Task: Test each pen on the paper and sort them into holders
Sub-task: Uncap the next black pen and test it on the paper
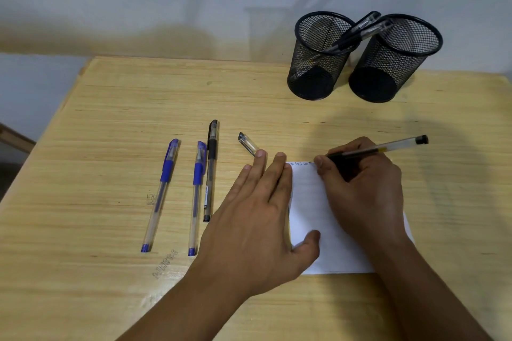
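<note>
My right hand (363,188) grips an uncapped black pen (388,145) with its tip on the top edge of the white paper (318,219), beside small scribbles. My left hand (257,210) lies flat with straight fingers, pressing the paper's left edge. The pen's clear cap (248,143) lies on the table just beyond my left fingertips. Two blue pens (160,195) (196,198) and a capped black pen (210,170) lie side by side to the left. Two black mesh holders stand at the back right: the left holder (318,63) has two pens (357,32) leaning in it, the right holder (393,63) looks empty.
The wooden table (110,119) meets a pale wall at the back. Its left edge runs diagonally near the blue pens. Faint markings show on the tabletop near the front left.
</note>
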`<control>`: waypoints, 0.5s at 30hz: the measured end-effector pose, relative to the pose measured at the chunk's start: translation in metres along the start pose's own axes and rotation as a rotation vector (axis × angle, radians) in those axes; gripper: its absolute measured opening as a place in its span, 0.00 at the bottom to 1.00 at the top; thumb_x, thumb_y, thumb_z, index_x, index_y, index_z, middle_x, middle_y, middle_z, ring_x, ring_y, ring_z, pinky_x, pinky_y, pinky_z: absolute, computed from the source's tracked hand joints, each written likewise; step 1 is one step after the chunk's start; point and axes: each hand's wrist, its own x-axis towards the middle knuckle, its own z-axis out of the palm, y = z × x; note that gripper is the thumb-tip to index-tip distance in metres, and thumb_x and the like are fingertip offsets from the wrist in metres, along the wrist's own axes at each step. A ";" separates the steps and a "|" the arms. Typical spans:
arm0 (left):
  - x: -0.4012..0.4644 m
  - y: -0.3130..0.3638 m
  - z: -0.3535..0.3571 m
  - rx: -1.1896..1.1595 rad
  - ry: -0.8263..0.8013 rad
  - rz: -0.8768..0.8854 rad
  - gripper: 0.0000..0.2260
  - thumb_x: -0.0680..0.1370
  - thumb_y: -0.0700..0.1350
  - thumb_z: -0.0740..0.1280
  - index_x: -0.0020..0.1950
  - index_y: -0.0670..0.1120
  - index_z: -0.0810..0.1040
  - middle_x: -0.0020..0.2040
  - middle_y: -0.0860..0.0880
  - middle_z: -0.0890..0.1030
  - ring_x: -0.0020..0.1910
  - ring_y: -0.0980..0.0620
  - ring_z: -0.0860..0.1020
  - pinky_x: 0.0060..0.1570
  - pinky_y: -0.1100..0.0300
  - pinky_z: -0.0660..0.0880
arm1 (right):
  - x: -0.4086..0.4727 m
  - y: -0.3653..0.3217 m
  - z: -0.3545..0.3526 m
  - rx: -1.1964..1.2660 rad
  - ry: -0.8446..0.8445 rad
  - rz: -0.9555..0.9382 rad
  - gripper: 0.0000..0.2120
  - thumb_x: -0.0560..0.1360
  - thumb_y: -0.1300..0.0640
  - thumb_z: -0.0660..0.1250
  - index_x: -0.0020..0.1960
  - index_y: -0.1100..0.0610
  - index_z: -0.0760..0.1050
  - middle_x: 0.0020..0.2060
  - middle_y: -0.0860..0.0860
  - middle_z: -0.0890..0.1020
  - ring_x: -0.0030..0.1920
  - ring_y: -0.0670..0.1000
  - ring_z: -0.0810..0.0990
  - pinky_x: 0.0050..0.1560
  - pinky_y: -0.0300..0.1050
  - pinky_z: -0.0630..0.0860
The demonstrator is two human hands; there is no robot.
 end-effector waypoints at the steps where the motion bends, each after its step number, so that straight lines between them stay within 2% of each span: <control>1: 0.000 0.000 0.000 -0.001 0.001 0.001 0.41 0.73 0.67 0.57 0.80 0.44 0.57 0.81 0.49 0.53 0.80 0.50 0.43 0.76 0.56 0.44 | 0.000 0.000 0.000 -0.002 -0.002 -0.003 0.05 0.73 0.55 0.73 0.43 0.53 0.77 0.32 0.37 0.78 0.37 0.27 0.76 0.36 0.19 0.67; 11: -0.001 -0.001 0.001 -0.014 0.014 0.002 0.41 0.73 0.67 0.56 0.80 0.44 0.55 0.82 0.49 0.51 0.80 0.51 0.41 0.76 0.56 0.42 | -0.001 0.000 0.000 0.016 -0.003 -0.011 0.06 0.73 0.57 0.73 0.44 0.55 0.77 0.33 0.38 0.78 0.37 0.27 0.76 0.36 0.19 0.68; 15: -0.001 -0.001 0.001 -0.014 0.019 0.003 0.42 0.73 0.67 0.55 0.80 0.45 0.53 0.82 0.50 0.48 0.80 0.52 0.39 0.76 0.57 0.40 | 0.000 0.004 -0.002 0.074 0.030 0.019 0.06 0.73 0.54 0.73 0.44 0.54 0.77 0.35 0.43 0.83 0.40 0.35 0.81 0.38 0.23 0.71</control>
